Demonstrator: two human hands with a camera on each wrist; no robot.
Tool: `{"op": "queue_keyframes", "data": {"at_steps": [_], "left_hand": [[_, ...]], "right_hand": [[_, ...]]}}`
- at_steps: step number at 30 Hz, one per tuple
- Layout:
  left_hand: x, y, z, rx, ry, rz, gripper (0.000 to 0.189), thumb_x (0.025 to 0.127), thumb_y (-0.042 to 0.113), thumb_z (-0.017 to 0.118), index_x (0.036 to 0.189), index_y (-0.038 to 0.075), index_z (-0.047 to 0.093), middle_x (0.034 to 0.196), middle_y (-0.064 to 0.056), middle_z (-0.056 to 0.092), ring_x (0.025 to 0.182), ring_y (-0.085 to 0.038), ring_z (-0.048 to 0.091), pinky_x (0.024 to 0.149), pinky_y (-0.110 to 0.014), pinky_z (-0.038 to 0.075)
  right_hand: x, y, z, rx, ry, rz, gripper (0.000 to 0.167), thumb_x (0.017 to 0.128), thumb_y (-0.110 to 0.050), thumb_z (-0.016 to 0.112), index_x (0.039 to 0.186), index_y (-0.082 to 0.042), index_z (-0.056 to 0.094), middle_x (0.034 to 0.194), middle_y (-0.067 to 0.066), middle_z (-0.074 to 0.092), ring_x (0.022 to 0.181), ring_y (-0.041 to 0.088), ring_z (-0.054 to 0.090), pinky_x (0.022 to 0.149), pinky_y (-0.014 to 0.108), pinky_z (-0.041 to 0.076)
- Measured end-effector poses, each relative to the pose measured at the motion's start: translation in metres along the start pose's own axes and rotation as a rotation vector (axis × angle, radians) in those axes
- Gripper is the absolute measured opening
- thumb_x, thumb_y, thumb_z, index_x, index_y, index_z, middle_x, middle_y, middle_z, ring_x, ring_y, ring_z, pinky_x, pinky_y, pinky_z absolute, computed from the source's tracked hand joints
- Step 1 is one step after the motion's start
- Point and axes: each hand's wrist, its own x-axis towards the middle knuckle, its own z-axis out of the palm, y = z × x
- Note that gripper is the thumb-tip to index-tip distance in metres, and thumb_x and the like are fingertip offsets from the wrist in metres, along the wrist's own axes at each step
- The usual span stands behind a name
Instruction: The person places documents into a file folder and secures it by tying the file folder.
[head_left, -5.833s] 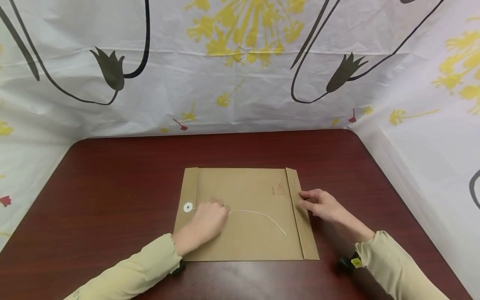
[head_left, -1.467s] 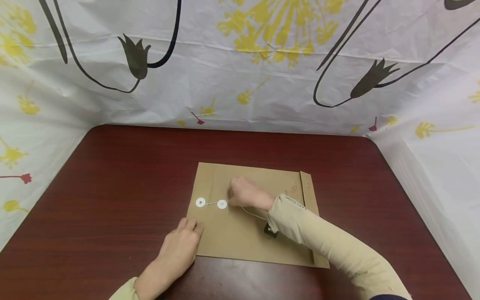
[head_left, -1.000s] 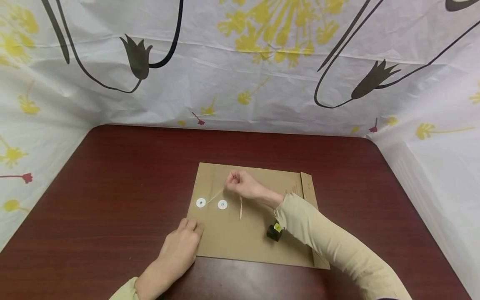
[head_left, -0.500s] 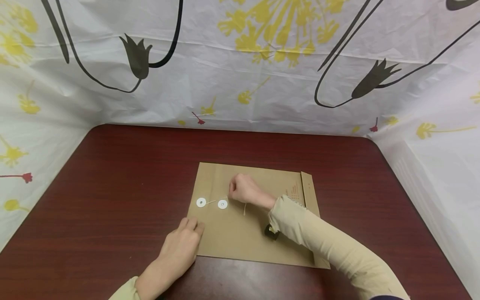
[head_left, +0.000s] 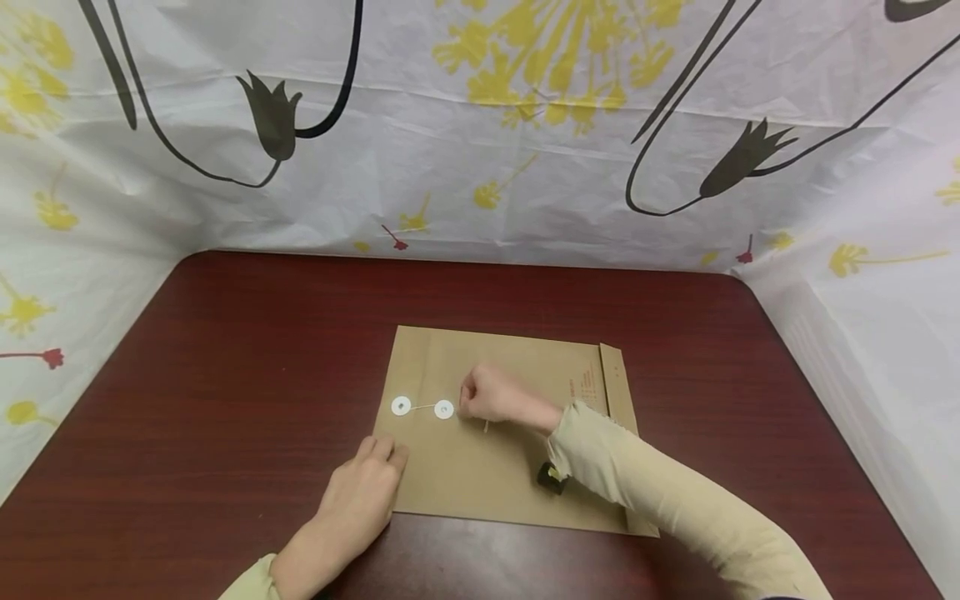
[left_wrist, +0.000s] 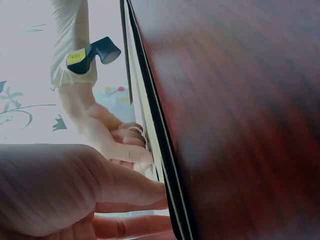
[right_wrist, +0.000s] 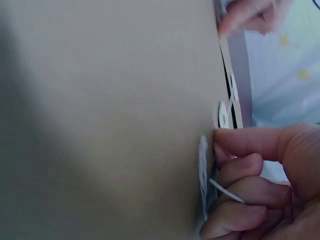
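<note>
A tan string-tie envelope (head_left: 517, 492) lies flat on the table. Two white paper discs, the left disc (head_left: 401, 406) and the right disc (head_left: 444, 409), sit near its left side, with a thin white string (head_left: 423, 407) stretched between them. My right hand (head_left: 498, 395) is just right of the right disc. In the right wrist view its curled fingers (right_wrist: 245, 195) pinch the string, whose frayed end (right_wrist: 203, 170) hangs free beside them. My left hand (head_left: 358, 496) rests on the envelope's lower left edge; the left wrist view shows its thumb (left_wrist: 135, 187) at that edge.
The dark red table (head_left: 225, 375) extends around the envelope. A flower-printed white cloth (head_left: 420, 167) hangs behind and at both sides. A small black device (head_left: 552, 477) is worn at my right wrist, above the envelope.
Several seconds ago my left hand was at the string and only one disc showed; now my right hand has the string. Since one second ago it has lowered, bringing the string across to the right disc.
</note>
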Motion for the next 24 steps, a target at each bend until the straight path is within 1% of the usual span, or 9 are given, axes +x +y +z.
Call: {"op": "queue_keyframes", "data": {"at_steps": [4, 7, 9, 11, 12, 15, 18, 20, 24], "left_hand": [[-0.001, 0.0, 0.0, -0.001, 0.002, -0.002, 0.024, 0.075, -0.007, 0.064, 0.098, -0.003, 0.067, 0.084, -0.009, 0.053, 0.075, -0.021, 0.05, 0.043, -0.025, 0.044], [-0.001, -0.001, -0.001, -0.002, 0.01, 0.0, 0.025, 0.073, -0.007, 0.064, 0.098, -0.003, 0.067, 0.084, -0.009, 0.053, 0.076, -0.022, 0.051, 0.044, -0.026, 0.045], [-0.002, -0.001, -0.001, 0.001, 0.02, 0.002, 0.028, 0.07, -0.008, 0.065, 0.097, -0.003, 0.067, 0.083, -0.009, 0.052, 0.076, -0.022, 0.051, 0.044, -0.027, 0.046], [-0.003, 0.0, -0.001, 0.009, 0.033, 0.005, 0.03, 0.066, -0.01, 0.065, 0.096, -0.003, 0.066, 0.083, -0.009, 0.052, 0.077, -0.023, 0.052, 0.045, -0.028, 0.046], [-0.003, 0.0, -0.001, 0.013, 0.039, 0.006, 0.031, 0.064, -0.01, 0.065, 0.094, -0.003, 0.065, 0.082, -0.009, 0.052, 0.077, -0.023, 0.052, 0.045, -0.028, 0.046], [-0.005, 0.0, -0.001, 0.021, 0.046, 0.005, 0.034, 0.059, -0.012, 0.064, 0.092, -0.002, 0.064, 0.081, -0.008, 0.051, 0.077, -0.023, 0.052, 0.045, -0.029, 0.046], [-0.006, 0.002, -0.003, 0.018, 0.038, 0.003, 0.038, 0.057, -0.013, 0.065, 0.094, -0.004, 0.064, 0.084, -0.009, 0.053, 0.079, -0.024, 0.053, 0.045, -0.029, 0.047], [-0.007, 0.002, -0.003, 0.015, 0.028, 0.0, 0.041, 0.056, -0.014, 0.067, 0.096, -0.004, 0.064, 0.088, -0.011, 0.055, 0.081, -0.024, 0.054, 0.046, -0.03, 0.048], [-0.008, 0.003, -0.002, 0.013, 0.018, -0.001, 0.042, 0.057, -0.015, 0.067, 0.098, -0.005, 0.065, 0.089, -0.011, 0.056, 0.08, -0.024, 0.054, 0.047, -0.029, 0.048]], "right_hand": [[-0.011, -0.001, 0.007, -0.104, 0.075, -0.17, 0.018, 0.073, 0.004, 0.063, 0.059, -0.006, 0.062, 0.053, -0.004, 0.055, 0.045, 0.001, 0.043, 0.046, 0.016, 0.038], [-0.021, -0.004, 0.012, -0.231, 0.118, -0.252, 0.016, 0.074, 0.002, 0.065, 0.062, -0.009, 0.063, 0.057, -0.004, 0.057, 0.051, 0.001, 0.044, 0.049, 0.016, 0.039], [-0.027, -0.007, 0.015, -0.31, 0.109, -0.278, 0.016, 0.076, -0.001, 0.066, 0.063, -0.011, 0.063, 0.058, -0.005, 0.057, 0.051, 0.002, 0.043, 0.049, 0.015, 0.039], [-0.032, -0.012, 0.018, -0.336, 0.069, -0.304, 0.013, 0.078, -0.002, 0.066, 0.067, -0.011, 0.065, 0.059, -0.005, 0.058, 0.051, 0.001, 0.044, 0.049, 0.014, 0.039], [-0.033, -0.015, 0.019, -0.328, 0.042, -0.316, 0.013, 0.079, -0.003, 0.065, 0.069, -0.011, 0.066, 0.06, -0.005, 0.058, 0.051, 0.001, 0.044, 0.049, 0.013, 0.039], [-0.033, -0.024, 0.021, -0.253, -0.021, -0.352, 0.011, 0.081, -0.003, 0.066, 0.072, -0.009, 0.068, 0.062, -0.004, 0.059, 0.052, 0.0, 0.044, 0.05, 0.012, 0.039], [-0.025, -0.03, 0.022, -0.192, -0.034, -0.38, 0.012, 0.082, -0.004, 0.067, 0.07, -0.008, 0.067, 0.062, -0.004, 0.058, 0.055, 0.0, 0.044, 0.052, 0.012, 0.039], [-0.018, -0.034, 0.023, -0.162, -0.039, -0.383, 0.016, 0.082, -0.003, 0.066, 0.066, -0.009, 0.064, 0.06, -0.006, 0.054, 0.055, -0.001, 0.042, 0.052, 0.012, 0.036], [-0.006, -0.042, 0.024, -0.087, -0.078, -0.348, 0.019, 0.083, -0.003, 0.065, 0.064, -0.009, 0.062, 0.058, -0.008, 0.049, 0.05, -0.001, 0.039, 0.049, 0.013, 0.033]]}}
